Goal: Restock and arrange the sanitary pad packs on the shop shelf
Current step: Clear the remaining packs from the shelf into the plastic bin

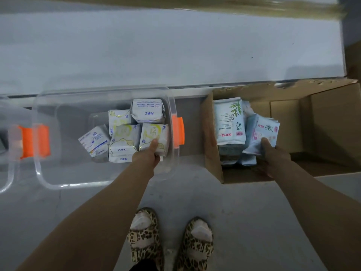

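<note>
A clear plastic bin (39,173) with orange latches sits on the floor and holds several white ABC pad packs. My left hand (148,156) grips the white and yellow pad pack (154,133) at the bin's right end, thumb on top. To the right, an open cardboard box (213,153) holds pale blue pad packs, one with a green leaf print (228,122). My right hand (273,153) grips a pale blue and pink pad pack (263,133) inside the box, thumb on its face.
A wide pale shelf board (175,51) runs across the upper view behind both containers. A second clear bin (5,153) shows at the far left edge. My feet in leopard-print slippers (170,239) stand on the grey floor below.
</note>
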The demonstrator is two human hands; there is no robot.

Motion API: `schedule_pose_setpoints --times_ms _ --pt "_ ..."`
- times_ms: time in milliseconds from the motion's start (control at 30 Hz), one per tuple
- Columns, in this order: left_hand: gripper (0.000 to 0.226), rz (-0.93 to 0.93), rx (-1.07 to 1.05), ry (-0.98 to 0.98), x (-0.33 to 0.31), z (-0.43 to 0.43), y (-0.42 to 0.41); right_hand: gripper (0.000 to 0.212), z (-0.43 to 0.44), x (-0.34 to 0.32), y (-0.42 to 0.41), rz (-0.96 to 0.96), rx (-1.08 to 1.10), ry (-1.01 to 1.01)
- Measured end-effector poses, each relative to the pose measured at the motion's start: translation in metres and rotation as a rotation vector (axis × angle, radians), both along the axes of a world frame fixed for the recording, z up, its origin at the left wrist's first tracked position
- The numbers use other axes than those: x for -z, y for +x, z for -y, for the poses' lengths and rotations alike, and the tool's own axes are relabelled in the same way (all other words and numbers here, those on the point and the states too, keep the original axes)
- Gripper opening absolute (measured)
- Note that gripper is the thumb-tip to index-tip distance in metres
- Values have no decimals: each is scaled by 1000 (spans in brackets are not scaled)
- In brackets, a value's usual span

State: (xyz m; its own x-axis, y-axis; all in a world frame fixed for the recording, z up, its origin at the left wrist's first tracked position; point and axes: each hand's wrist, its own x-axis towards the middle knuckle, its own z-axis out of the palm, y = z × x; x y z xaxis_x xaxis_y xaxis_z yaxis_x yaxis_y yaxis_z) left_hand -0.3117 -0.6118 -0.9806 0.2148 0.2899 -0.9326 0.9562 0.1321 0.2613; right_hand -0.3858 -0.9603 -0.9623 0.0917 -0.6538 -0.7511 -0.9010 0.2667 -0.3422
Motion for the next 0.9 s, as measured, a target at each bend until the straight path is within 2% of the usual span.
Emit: schedule_pose_setpoints --times_ms 100,233,367,433,567,767,900 --pt "58 4 103 45 -7 2 0 53 -1 0 0 -15 20 7" --pt "54 8 158 126 -16 0 -3 63 -3 -11 -2 8 50 15" --pt "79 -15 213 174 -43 -12 -2 58 -9 -42 -1 20 -1 6" --pt "79 41 241 207 -61 -20 2 60 -15 -62 0 27 -67 0" --pt "77 151 356 244 -126 -28 17 57 -34 -119 13 27 -165 7" --pt "72 361 389 190 -252 -27 44 59 -70 -227 41 94 -384 -24" --pt "69 468 369 136 -338 -30 55 65 -101 -323 65 185 -522 -61"
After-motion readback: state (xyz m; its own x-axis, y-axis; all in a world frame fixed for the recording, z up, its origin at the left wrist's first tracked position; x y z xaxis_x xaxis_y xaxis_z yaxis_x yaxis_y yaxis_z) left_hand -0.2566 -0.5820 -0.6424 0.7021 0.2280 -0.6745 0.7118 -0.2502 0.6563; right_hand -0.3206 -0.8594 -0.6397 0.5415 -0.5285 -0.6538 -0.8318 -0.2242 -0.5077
